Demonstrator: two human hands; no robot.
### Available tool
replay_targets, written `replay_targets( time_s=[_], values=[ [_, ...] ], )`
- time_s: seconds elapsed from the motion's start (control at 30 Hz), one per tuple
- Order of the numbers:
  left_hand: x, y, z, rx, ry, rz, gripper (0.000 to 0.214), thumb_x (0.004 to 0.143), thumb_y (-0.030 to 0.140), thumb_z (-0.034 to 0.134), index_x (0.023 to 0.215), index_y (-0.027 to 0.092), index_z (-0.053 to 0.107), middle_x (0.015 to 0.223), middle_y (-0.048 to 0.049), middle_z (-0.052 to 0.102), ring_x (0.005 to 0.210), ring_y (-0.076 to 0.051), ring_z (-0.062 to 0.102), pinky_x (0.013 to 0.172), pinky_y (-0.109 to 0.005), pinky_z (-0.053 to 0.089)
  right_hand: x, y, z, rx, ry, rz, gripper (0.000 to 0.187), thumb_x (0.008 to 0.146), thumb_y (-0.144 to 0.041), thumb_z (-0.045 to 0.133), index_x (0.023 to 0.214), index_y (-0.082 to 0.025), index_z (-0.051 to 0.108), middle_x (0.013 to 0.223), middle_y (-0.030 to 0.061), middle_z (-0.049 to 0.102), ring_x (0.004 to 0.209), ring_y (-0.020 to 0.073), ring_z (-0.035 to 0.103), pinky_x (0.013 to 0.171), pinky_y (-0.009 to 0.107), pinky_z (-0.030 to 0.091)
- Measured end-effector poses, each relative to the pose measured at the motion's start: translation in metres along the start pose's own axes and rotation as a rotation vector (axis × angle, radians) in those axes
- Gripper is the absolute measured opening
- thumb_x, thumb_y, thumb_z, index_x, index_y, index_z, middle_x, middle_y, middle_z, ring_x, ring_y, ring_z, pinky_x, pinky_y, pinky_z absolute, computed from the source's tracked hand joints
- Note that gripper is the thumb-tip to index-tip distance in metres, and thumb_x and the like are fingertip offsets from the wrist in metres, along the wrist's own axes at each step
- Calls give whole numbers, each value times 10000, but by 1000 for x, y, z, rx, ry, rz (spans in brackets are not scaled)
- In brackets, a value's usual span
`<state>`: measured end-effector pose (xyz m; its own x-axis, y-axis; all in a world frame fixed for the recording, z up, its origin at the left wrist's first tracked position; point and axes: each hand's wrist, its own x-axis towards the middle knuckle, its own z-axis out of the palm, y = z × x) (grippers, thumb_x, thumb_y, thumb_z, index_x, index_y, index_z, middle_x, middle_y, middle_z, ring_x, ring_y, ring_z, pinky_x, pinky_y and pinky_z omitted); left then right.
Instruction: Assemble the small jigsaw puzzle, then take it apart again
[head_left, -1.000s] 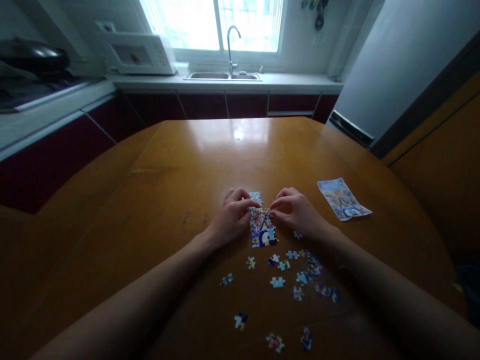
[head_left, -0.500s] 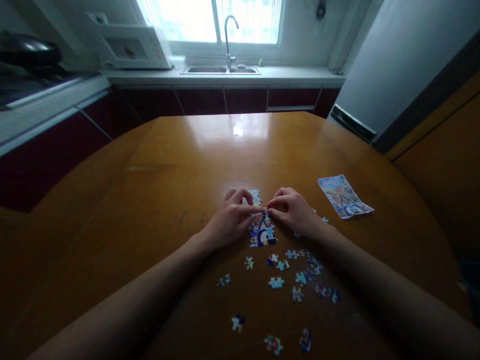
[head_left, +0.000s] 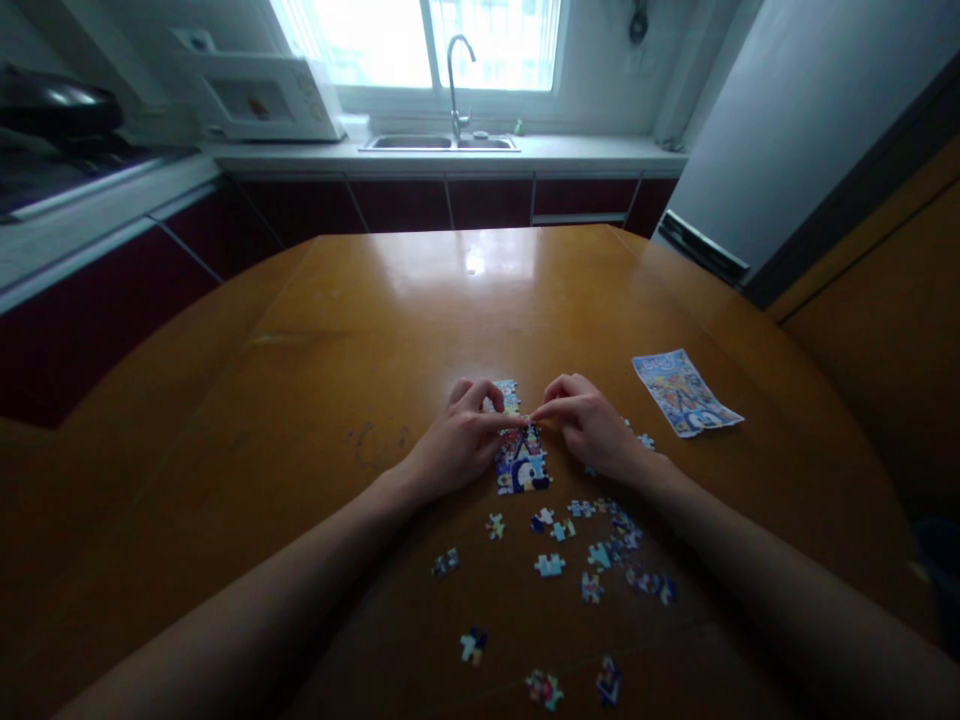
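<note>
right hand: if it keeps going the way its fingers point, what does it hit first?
The right hand points leftward over the joined puzzle; it would most likely meet the left hand fingertips, which already look nearly touching, though depth is unclear.

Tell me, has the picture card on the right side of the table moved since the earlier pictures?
No. The picture card keeps its place against the table's right edge; its small shift in view matches the camera's own movement.

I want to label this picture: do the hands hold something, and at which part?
Both left hand and right hand rest fingertips on the upper part of the assembled puzzle; whether they pinch a piece cannot be told.
</note>
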<state>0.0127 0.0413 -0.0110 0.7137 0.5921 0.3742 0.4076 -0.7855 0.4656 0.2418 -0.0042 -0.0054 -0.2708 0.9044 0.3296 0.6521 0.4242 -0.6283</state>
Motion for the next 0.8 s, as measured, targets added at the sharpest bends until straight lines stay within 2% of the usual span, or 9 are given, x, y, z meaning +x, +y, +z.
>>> replay_targets(
  time_s=[0.17,0.33,0.53,0.8],
  values=[
    [0,3,-1,15,1,-14,396,872,50,570,1141,296,724,1054,-62,545,1017,-232,450,926,-426,478,-1,-2,-2,-125,-51,-58,353,871,-21,549,932,-276,785,971,56,614,960,208,536,853,364,474],
    [0,4,-2,48,-36,-15,325,923,122,568,1139,318,711,1085,-64,536,1042,-240,442,948,-454,480,-1,-8,-3,-201,-58,-77,301,894,-55,545,943,-257,762,986,66,625,984,228,522,856,381,469],
    [-1,5,-2,86,-71,-7,333,924,134,565,1202,300,645,1140,-71,521,1087,-254,432,985,-475,472,0,-11,-1,-173,24,-46,326,856,12,506,955,-218,715,997,68,637,997,223,519,880,377,464],
    [-1,4,-2,108,-73,-6,313,914,118,556,1162,283,654,1124,-70,505,1085,-256,426,988,-458,465,-1,-9,1,-189,-40,-67,260,905,-60,534,912,-231,730,1006,66,632,1019,227,510,889,378,462]
  ],
)
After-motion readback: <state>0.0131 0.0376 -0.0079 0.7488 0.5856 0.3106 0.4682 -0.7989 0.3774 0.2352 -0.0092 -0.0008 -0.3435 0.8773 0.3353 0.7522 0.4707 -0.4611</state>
